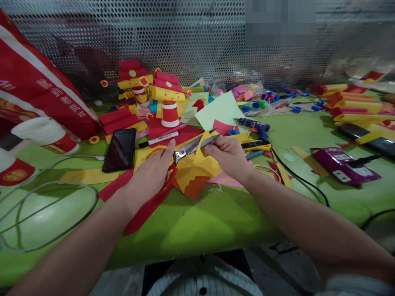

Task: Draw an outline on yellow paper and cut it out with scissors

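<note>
My left hand (152, 172) is closed round the orange-and-yellow handles of a pair of scissors (185, 150). The blades point right and are parted, with a piece of yellow paper (199, 154) at them. Pinched between the thumb and fingers of my right hand (230, 156) is that same paper, close to the blade tips. Below lie more yellow sheets and an orange paper scrap (194, 187) with a wavy edge. A red paper sheet (145, 213) reaches the table's front edge under my left wrist. A black-and-white marker (160, 139) lies just behind my left hand.
A phone (119, 150) and cable (89, 185) lie left, beside paper cups (49, 135). Paper figures (169, 96) stand behind. A blue glue gun (256, 126) lies beyond my right hand. A purple power socket (345, 166) sits right. A perforated metal panel (197, 37) closes the back.
</note>
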Demonstrator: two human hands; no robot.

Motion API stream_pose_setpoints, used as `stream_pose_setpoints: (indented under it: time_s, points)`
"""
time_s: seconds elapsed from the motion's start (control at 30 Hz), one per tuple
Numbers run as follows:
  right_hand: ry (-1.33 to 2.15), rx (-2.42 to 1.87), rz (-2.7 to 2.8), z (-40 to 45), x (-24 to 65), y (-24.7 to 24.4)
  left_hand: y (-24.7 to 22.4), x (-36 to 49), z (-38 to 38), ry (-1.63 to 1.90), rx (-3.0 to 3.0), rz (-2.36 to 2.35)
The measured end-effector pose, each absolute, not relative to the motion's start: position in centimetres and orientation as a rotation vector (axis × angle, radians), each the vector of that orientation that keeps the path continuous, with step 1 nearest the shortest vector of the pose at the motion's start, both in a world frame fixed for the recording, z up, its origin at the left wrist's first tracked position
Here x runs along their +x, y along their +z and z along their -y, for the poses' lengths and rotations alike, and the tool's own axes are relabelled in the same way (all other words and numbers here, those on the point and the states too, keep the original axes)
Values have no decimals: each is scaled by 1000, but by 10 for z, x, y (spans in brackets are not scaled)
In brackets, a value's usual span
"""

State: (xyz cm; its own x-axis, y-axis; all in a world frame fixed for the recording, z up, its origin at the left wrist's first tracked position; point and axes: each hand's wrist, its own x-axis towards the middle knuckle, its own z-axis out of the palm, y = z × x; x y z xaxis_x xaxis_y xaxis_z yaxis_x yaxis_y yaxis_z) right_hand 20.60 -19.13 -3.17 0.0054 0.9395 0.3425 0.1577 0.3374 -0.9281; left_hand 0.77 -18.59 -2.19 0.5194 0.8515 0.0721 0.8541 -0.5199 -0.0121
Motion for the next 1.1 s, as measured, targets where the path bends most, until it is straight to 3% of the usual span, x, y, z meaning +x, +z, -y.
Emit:
stream_pose_setpoints:
  time_s: [1.1]
  points:
    - [854, -1028, 1508, 190, 211, -34, -16, 8, 189, -8, -2648, 1494]
